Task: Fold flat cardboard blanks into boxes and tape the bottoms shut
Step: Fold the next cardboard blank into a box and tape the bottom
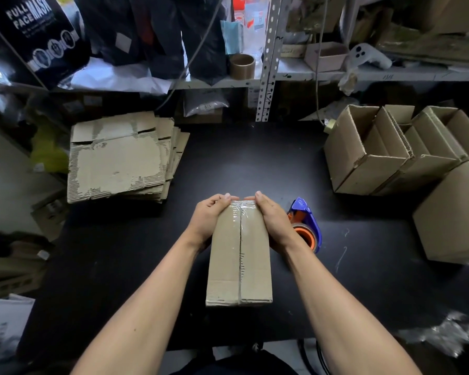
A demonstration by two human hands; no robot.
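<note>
Head view, facing down, near table (255, 163)

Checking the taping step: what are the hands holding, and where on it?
Both the left hand and right hand grip the taped cardboard box at its far end.

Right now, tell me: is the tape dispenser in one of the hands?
No, the tape dispenser lies on the table beside the right hand; both hands grip the box, left hand opposite.
</note>
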